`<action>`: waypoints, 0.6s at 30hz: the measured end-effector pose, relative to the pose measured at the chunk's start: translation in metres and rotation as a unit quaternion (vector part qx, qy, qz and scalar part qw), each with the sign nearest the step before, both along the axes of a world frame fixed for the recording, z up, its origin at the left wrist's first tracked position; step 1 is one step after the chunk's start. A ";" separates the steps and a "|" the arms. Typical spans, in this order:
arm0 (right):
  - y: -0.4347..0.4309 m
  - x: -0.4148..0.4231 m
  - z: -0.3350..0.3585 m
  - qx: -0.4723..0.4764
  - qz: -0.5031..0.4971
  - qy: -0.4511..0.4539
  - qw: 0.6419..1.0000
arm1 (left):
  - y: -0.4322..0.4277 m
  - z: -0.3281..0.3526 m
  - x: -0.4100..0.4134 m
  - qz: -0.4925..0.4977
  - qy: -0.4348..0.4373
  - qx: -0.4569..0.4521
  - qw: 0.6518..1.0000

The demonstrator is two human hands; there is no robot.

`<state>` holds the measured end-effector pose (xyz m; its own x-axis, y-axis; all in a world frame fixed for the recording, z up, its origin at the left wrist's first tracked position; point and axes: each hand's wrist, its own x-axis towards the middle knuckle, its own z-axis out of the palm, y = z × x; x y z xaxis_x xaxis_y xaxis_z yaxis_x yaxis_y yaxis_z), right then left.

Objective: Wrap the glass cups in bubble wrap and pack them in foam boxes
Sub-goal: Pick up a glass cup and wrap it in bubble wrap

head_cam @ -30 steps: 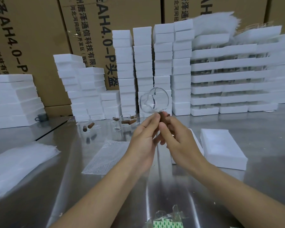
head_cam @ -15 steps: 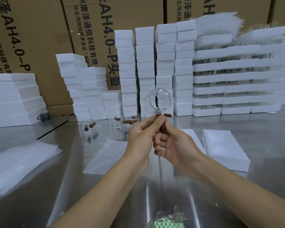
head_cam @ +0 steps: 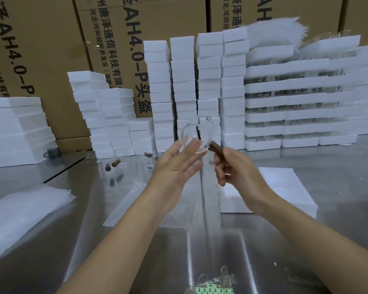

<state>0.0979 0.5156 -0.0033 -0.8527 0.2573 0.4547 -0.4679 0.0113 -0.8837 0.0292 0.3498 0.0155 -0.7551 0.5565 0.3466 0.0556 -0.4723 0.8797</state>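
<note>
Steel table (head_cam: 51, 240): brushed and shiny, it fills our near view; a crumpled clear packet with a green-and-white label (head_cam: 214, 288) lies at the bottom edge, cut off by the frame.
Our right hand (head_cam: 236, 168): fingers curled tight around the brown wooden handle (head_cam: 216, 147) of the glass cup (head_cam: 197, 136), holding it up above the table.
Our left hand (head_cam: 176, 166): spread wide, palm turned toward the cup, fingertips just reaching its glass wall; we cannot tell whether they press on it.
Glass cup: clear, thin-walled, with a small pour spout at the rim; tilted, so we look at its round body; its outline is hard to trace against the white foam behind.
Bubble wrap sheet (head_cam: 136, 200): flat on the table under our left forearm, partly hidden by it.
Foam boxes (head_cam: 285, 187): white, lying flat on the table beside our right wrist.
Thin white sheets (head_cam: 19, 211): a pile at the left, cut off.
More cups (head_cam: 113, 165): brown-handled, farther back on the table, small and blurred.
Foam stacks (head_cam: 183, 81): white columns along the back.
Cardboard cartons (head_cam: 40, 49): printed, behind everything.
</note>
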 end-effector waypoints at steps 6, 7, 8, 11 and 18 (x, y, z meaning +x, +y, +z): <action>0.021 0.001 0.005 0.043 -0.084 0.040 0.995 | -0.017 0.003 -0.015 0.084 0.183 -0.102 0.974; 0.022 0.001 0.004 0.053 -0.094 0.049 0.993 | -0.015 0.001 -0.015 0.100 0.204 -0.106 0.968; 0.022 0.001 0.004 0.059 -0.097 0.061 0.992 | -0.013 0.000 -0.014 0.114 0.217 -0.104 0.964; 0.018 0.002 0.003 0.100 -0.095 0.099 0.985 | -0.012 0.001 -0.014 0.129 0.224 -0.087 0.962; 0.008 0.003 -0.004 0.264 -0.093 0.092 0.956 | -0.017 0.002 -0.016 0.055 0.196 -0.110 0.973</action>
<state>0.1006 0.5236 -0.0077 -0.7080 0.0895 0.7005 -0.5614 0.5304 -0.6352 0.0133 0.3328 0.0170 -0.6477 0.5729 0.5022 0.4477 -0.2471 0.8594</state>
